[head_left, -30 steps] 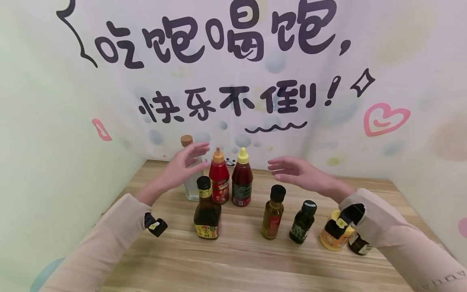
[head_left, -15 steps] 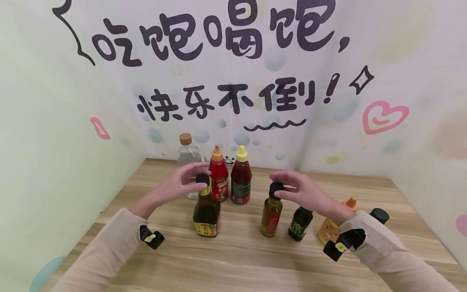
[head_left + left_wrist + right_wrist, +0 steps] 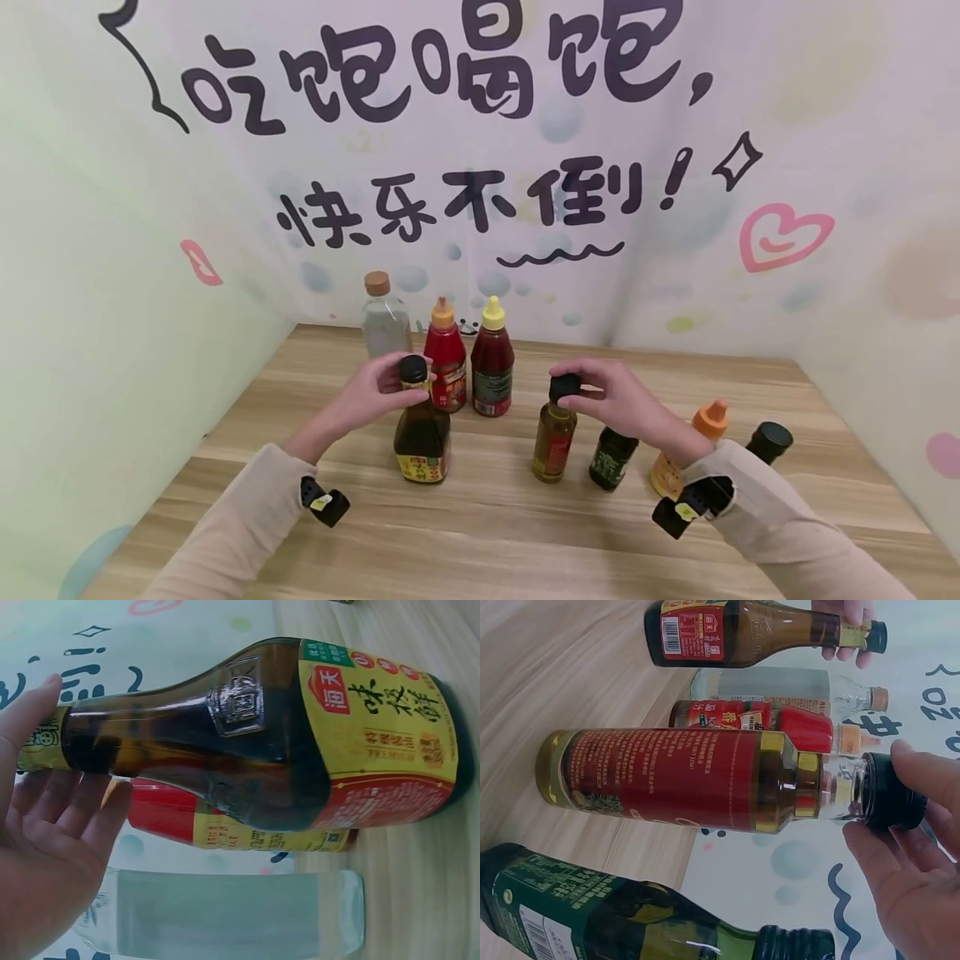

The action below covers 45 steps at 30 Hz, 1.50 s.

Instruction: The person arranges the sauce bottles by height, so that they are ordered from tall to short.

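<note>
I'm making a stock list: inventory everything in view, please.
Brown bottle: 1, dark brown, front left
Clear bottle: 1, colourless, back left
Red bottle: 1, red, beside clear bottle
Yellow-capped bottle: 1, dark red, back middle
Slim bottle: 1, golden, front middle
Green bottle: 1, dark green, right of slim bottle
Squeeze bottle: 1, orange-yellow, right, partly hidden
Capped container: 1, dark, far right, mostly hidden
Table: 1, light wood, beneath
Backdrop: 1, white, black lettering, behind
Wrist cameras: 2, black, at cuffs
Sleeves: 2, beige, on forearms
Left hand: 1, gripping brown bottle's neck
Right hand: 1, pinching slim bottle's cap
</note>
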### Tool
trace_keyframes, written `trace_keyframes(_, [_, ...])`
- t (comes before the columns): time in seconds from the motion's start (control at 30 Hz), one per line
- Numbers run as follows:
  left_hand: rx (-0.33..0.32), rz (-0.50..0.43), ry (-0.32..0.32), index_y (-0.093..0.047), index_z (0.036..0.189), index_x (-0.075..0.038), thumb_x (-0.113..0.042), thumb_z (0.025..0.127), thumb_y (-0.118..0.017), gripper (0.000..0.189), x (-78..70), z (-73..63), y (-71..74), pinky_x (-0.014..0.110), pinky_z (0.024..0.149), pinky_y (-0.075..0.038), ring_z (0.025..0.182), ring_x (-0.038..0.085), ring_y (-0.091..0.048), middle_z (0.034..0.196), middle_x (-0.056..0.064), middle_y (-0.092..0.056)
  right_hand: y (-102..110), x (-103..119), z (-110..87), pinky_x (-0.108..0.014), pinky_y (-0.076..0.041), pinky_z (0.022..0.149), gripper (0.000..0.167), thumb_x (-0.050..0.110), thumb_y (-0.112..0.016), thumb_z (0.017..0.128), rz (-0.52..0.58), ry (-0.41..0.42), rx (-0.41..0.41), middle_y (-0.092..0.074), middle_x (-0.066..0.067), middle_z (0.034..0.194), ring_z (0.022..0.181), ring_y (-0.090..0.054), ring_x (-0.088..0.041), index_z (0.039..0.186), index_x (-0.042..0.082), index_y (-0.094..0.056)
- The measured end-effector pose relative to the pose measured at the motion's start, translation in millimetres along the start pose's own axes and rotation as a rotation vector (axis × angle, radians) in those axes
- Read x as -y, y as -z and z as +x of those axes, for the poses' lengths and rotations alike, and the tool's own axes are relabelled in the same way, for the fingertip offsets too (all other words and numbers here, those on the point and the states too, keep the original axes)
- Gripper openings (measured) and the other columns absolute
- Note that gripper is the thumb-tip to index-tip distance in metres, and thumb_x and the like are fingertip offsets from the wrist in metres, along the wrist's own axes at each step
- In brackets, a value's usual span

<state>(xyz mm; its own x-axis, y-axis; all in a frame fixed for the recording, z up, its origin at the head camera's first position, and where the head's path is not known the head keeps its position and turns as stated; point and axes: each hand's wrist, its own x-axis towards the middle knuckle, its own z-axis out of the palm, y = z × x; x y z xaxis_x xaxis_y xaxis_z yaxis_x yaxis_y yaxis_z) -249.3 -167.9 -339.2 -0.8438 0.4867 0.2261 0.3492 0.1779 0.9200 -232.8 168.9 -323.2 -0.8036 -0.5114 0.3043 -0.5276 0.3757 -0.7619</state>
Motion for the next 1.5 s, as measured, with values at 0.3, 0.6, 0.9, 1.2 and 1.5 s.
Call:
trace_keyframes(0.3, [-0.057,-0.017,0.030,-0.047,0.120,0.009,-0.012,0.083,-0.062,0.045,5.3,-2.2,-5.3,0.031,0.082,-0.046,0.104,0.029,-0.054,0.116,0.025,-0.053,3,1,-2.2,-0.031,-0.048,0.078,0.033,0.005,-0.064,0.079,-0.024,-0.031,-0.012,-0.056,-0.017,0.110,0.104,-0.053,-0.032,0.111,-0.001,-0.057])
trace_keyframes(0.6, [-0.105,-0.004,0.026,-0.050,0.118,0.007,-0.013,0.085,-0.060,0.040,10.5,-5.0,-8.1,0.029,0.083,-0.045,0.103,0.025,-0.054,0.116,0.025,-0.053,6,4,-4.1,-0.029,-0.049,0.076,0.036,0.010,-0.067,0.078,-0.034,-0.108,-0.017,-0.056,-0.016,0.111,0.100,-0.056,-0.028,0.112,0.003,-0.058])
trace_keyframes(0.9, [-0.136,-0.002,0.036,-0.052,0.115,0.008,-0.013,0.083,-0.062,0.040,12.7,-4.5,-8.3,0.026,0.078,-0.047,0.094,0.017,-0.059,0.110,0.020,-0.058,4,3,-4.6,-0.030,-0.049,0.076,0.036,0.011,-0.068,0.077,-0.034,-0.094,-0.026,-0.057,-0.015,0.109,0.098,-0.057,-0.027,0.111,0.002,-0.058])
trace_keyframes(1.2, [-0.198,0.019,0.017,-0.057,0.111,0.007,-0.014,0.078,-0.068,0.041,9.1,2.8,-18.1,0.027,0.072,-0.050,0.084,0.014,-0.062,0.102,0.021,-0.061,5,1,-2.8,-0.033,-0.049,0.076,0.038,0.011,-0.068,0.076,-0.070,-0.080,-0.024,-0.057,-0.015,0.108,0.096,-0.058,-0.027,0.111,0.001,-0.057])
trace_keyframes(1.5, [-0.170,0.041,-0.018,-0.060,0.108,0.001,-0.021,0.077,-0.069,0.038,-8.6,18.3,-32.0,0.031,0.075,-0.050,0.087,0.018,-0.062,0.102,0.015,-0.063,5,1,-3.7,-0.030,-0.048,0.078,0.037,0.011,-0.069,0.076,-0.062,-0.080,-0.018,-0.058,-0.014,0.106,0.096,-0.058,-0.025,0.110,0.000,-0.057])
